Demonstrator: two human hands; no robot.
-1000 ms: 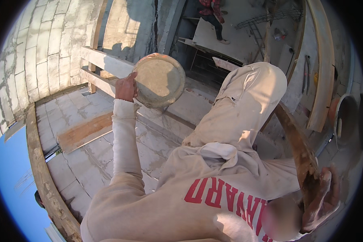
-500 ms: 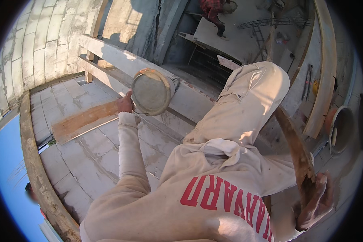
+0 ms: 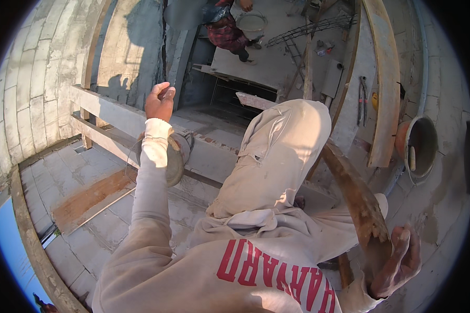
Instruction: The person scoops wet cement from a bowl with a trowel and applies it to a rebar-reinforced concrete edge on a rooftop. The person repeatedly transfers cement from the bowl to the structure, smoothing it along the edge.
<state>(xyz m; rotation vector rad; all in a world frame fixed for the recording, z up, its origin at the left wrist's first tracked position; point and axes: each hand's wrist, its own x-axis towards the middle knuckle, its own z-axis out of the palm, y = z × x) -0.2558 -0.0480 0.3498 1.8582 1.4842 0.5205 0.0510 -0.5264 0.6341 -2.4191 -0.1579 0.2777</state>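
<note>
My left hand (image 3: 159, 103) is raised above the wooden rail (image 3: 107, 105), fingers apart and slightly bent, holding nothing. Below it a round, mud-stained bucket (image 3: 175, 164) sits by the rails, partly behind my left forearm. My bent leg (image 3: 279, 148) in dusty beige trousers takes up the middle of the view. At the lower right, my right hand (image 3: 397, 261) has its fingers curled round the end of a rough, weathered brown board (image 3: 352, 190) that slants down beside my leg.
Down below, a person (image 3: 223, 32) in red plaid is near a bucket (image 3: 251, 24), steel bar cages (image 3: 308, 32) and a dark opening. At right lie planks (image 3: 378, 83), pliers-like tools (image 3: 362, 99) and a tilted bucket (image 3: 420, 148). A block wall (image 3: 36, 78) rises left, with sky beyond the edge.
My left hand has let go of the bucket and risen above it; the bucket now sits lower. The person below has moved left and bent by a bucket. The view has shifted.
</note>
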